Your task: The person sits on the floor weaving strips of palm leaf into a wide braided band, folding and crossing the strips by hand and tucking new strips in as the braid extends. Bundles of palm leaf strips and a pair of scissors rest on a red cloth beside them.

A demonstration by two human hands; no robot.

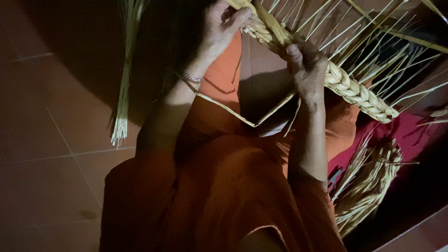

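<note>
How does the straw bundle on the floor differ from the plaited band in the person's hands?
The bundle lies loose, straight and untouched on the tiles; the plaited band is woven thick, with loose strands fanning from its edge, and is gripped by the left hand and right hand. Both are pale yellow straw.

The place looks like a dim room of a home used for handcraft: a reddish tiled floor (42, 154), a bundle of dry straw strips (123, 88) lying on it, and a coil of plaited straw braid (368, 186) on a red cloth (410, 135).
</note>
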